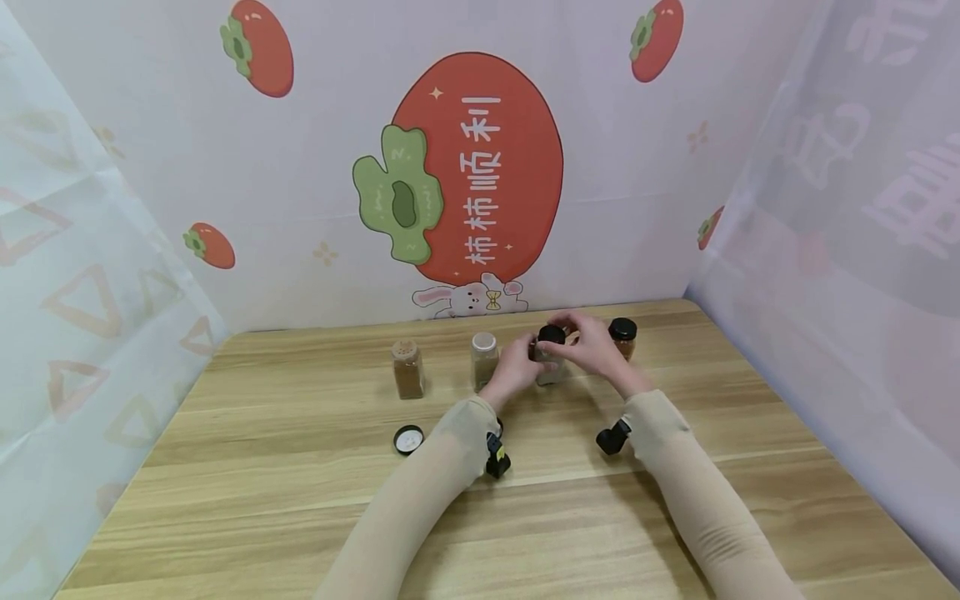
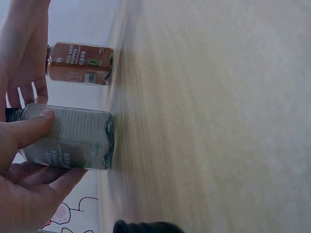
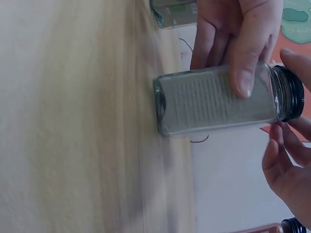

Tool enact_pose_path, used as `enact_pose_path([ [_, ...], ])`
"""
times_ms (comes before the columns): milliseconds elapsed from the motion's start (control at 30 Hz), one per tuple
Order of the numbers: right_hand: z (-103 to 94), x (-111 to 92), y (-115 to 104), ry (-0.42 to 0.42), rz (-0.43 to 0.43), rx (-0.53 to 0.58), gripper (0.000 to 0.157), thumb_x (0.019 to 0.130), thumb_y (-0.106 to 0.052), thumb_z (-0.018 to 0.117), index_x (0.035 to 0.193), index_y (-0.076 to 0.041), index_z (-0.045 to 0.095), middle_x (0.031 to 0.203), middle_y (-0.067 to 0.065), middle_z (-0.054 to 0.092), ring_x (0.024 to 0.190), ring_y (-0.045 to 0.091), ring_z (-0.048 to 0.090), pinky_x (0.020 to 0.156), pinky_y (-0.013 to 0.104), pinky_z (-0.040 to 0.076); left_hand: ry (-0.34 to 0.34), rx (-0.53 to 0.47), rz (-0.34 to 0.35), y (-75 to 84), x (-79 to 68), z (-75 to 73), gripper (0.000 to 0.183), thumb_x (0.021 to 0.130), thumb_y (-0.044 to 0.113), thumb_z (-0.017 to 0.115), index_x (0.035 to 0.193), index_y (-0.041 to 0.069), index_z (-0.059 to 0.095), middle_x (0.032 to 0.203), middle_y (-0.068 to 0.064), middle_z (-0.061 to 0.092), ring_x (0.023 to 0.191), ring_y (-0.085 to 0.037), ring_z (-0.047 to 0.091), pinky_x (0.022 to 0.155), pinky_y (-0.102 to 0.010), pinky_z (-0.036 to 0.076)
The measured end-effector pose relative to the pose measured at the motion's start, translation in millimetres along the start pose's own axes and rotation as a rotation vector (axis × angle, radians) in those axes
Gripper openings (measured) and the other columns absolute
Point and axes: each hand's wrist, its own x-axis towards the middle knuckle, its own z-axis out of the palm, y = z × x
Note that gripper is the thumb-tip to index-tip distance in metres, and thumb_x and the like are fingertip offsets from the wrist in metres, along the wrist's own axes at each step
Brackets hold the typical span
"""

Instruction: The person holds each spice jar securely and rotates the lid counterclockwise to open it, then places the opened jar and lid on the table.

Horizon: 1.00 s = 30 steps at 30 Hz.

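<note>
A square glass pepper jar (image 1: 551, 375) with pale grey powder inside stands upright at the back of the table, right of centre. My left hand (image 1: 516, 368) grips its body from the left, with the thumb (image 3: 245, 77) across the glass in the right wrist view. On its top sits a black screw lid (image 3: 291, 92), which the fingers and thumb of my right hand (image 1: 592, 346) pinch from around the rim. Printed text ending in "PEPPER" shows on the jar (image 2: 73, 136) in the left wrist view.
To the right stands a black-lidded red sweet pepper jar (image 2: 80, 63). Left of my hands are a pale spice jar (image 1: 484, 360) with a white top and a brown spice jar (image 1: 408, 379) with a shaker top. Nearer lies a loose black lid (image 1: 408, 439), its white inside upward.
</note>
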Motion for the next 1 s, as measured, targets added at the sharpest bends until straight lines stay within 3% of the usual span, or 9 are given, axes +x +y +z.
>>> enact_pose_path([
  [200, -1.0, -1.7, -4.7, 0.036, 0.016, -0.007, 0.046, 0.076, -0.039, 0.078, 0.109, -0.009, 0.064, 0.102, 0.009, 0.066, 0.09, 0.023, 0.06, 0.075, 0.041, 0.051, -0.006, -0.006, -0.004, 1.3, -0.6, -0.6, 0.045, 0.083, 0.02, 0.074, 0.123, 0.01, 0.056, 0.123, -0.009, 0.061, 0.112, -0.022, 0.058, 0.094, -0.038, 0.049],
  [1000, -13.7, -1.2, -8.4, -0.051, 0.001, 0.035, 0.043, 0.081, -0.036, 0.075, 0.116, -0.011, 0.065, 0.111, 0.006, 0.068, 0.1, 0.02, 0.062, 0.081, 0.039, 0.054, -0.02, -0.011, -0.013, 0.2, -0.3, -0.8, 0.048, 0.083, 0.02, 0.074, 0.126, 0.012, 0.055, 0.121, -0.008, 0.062, 0.111, -0.021, 0.059, 0.093, -0.037, 0.05],
])
